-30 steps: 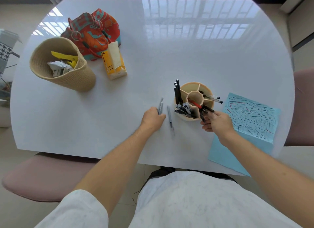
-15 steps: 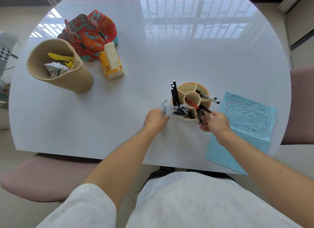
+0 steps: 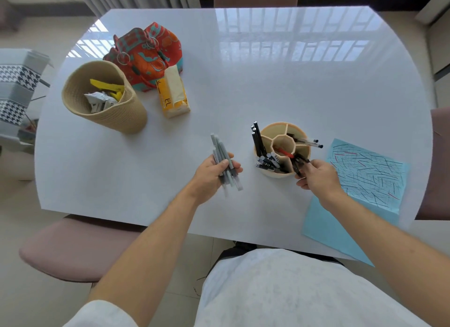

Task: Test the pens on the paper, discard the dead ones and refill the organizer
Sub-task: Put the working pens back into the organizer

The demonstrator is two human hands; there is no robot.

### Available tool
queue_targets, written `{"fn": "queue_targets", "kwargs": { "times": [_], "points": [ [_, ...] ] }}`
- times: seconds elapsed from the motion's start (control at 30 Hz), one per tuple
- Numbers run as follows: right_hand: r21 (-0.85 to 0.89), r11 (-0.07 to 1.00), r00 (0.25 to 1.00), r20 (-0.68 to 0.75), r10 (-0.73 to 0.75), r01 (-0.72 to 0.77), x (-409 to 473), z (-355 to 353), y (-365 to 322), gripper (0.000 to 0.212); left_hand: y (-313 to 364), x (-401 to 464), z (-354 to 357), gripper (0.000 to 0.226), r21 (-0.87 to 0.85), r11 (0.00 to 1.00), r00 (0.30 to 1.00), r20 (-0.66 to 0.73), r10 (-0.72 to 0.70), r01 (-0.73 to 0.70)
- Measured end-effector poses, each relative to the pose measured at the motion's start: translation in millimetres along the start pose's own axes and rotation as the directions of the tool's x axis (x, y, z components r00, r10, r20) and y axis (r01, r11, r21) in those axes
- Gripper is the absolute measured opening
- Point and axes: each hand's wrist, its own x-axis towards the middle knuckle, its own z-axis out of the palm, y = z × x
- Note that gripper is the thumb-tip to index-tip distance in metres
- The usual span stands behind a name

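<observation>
A round beige organizer [image 3: 289,128] with several compartments stands mid-table, holding black, clear and red pens. My left hand [image 3: 211,173] grips a bundle of grey pens [image 3: 220,148] just left of it, lifted off the table. My right hand [image 3: 317,174] pinches black pens [image 3: 299,163] at the organizer's near right compartment. A blue paper [image 3: 367,173] covered in scribbled test lines lies to the right, overhanging the table's front edge.
A woven basket [image 3: 131,107] with crumpled wrappers lies tilted at the left. Behind it are a red patterned bag [image 3: 151,51] and a yellow tissue pack [image 3: 173,95]. Pink chairs [image 3: 75,246] flank the white table [image 3: 267,83].
My left hand gathered the grey pens that lay on the table and lifted them as a bundle. My right hand stayed at the organizer's near right side.
</observation>
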Motion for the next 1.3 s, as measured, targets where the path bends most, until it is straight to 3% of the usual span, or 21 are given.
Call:
{"fn": "queue_targets", "kwargs": {
  "times": [0.27, 0.4, 0.5, 0.57, 0.7, 0.8, 0.9, 1.03, 1.17, 1.3],
  "points": [
    [0.144, 0.989, 0.993, -0.117, -0.019, 0.036, 12.6, -19.3, -4.9, 0.019, 23.4, 7.6, 8.9, 0.015, -0.017, 0.986, 0.981, -0.106, 0.161, -0.164],
    [0.212, 0.977, 0.999, -0.049, -0.023, 0.033, -1.3, -16.4, 12.6, 0.009, 36.0, 15.2, 16.3, 0.009, -0.022, 0.966, 0.953, -0.168, 0.25, -0.257],
    [0.244, 0.968, 0.998, 0.006, -0.056, 0.053, -8.8, -10.0, 20.1, 0.01, 41.3, 25.7, 32.1, 0.019, 0.008, 0.959, 0.942, -0.186, 0.279, -0.283],
    [0.241, 0.969, 0.998, -0.002, -0.057, 0.056, -9.1, -7.1, 19.3, 0.008, 42.9, 32.4, 49.0, 0.025, 0.028, 0.959, 0.943, -0.177, 0.282, -0.282],
    [0.248, 0.968, 0.999, -0.006, -0.044, 0.045, -4.6, -6.7, 12.0, 0.011, 39.6, 41.7, 89.5, 0.01, 0.076, 0.961, 0.949, -0.156, 0.275, -0.266],
    [0.259, 0.965, 0.999, -0.002, -0.038, 0.038, -2.5, -7.2, 8.0, 0.014, 32.5, 45.6, 112.3, 0.019, 0.129, 0.971, 0.95, -0.219, 0.224, -0.199],
    [0.263, 0.965, 1.0, 0.002, -0.026, 0.024, -1.9, -7.8, 7.2, 0.014, 26.2, 46.6, 123.9, 0.014, 0.036, 0.987, 0.936, -0.314, 0.16, -0.156],
    [0.248, 0.969, 1.0, 0.009, -0.019, 0.016, -3.5, -7.0, 9.4, 0.015, 26.2, 50.6, 131.1, 0.032, -0.05, 0.983, 0.889, -0.435, 0.139, -0.178],
    [0.229, 0.973, 1.0, 0.016, -0.018, 0.014, -2.8, -7.1, 9.1, 0.017, 20.2, 56.4, 132.3, 0.036, 0.087, 0.974, 0.849, -0.479, 0.223, -0.207],
    [0.219, 0.976, 1.0, 0.022, -0.015, 0.01, -2.3, -8.0, 7.5, 0.018, 6.7, 53.2, 129.7, 0.029, 0.283, 0.917, 0.821, -0.425, 0.382, -0.28]
  ]
}}
